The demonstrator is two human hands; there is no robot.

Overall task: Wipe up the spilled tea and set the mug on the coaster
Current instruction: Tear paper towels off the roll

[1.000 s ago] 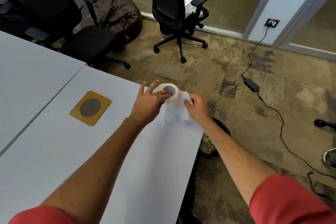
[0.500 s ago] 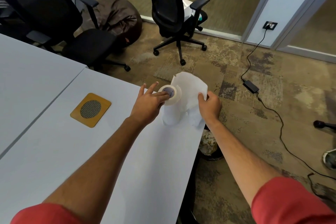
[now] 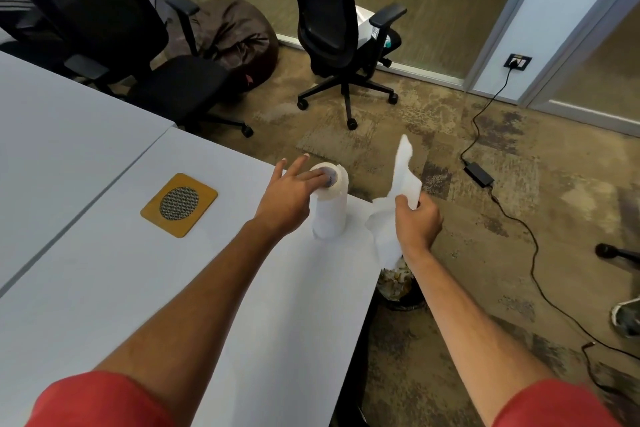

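Note:
A white paper towel roll (image 3: 329, 215) stands upright near the far corner of the pale table (image 3: 104, 288). My left hand (image 3: 289, 196) presses down on the roll's top with its fingers spread. To the right, past the table edge, my right hand (image 3: 417, 222) grips a loose sheet of paper towel (image 3: 398, 198) that hangs apart from the roll. A square wooden coaster (image 3: 179, 204) with a round mesh centre lies on the table left of the roll. No mug or spilled tea is in view.
A waste bin (image 3: 398, 281) with crumpled paper sits on the floor below the table corner. Two black office chairs (image 3: 343, 31) stand beyond the table, with a brown beanbag (image 3: 235, 38) between them. A power cable (image 3: 519, 218) runs across the carpet.
My right hand pulled the sheet off the roll, first lifting it up, then drawing it right and away until it came free. My left hand stayed on top of the roll.

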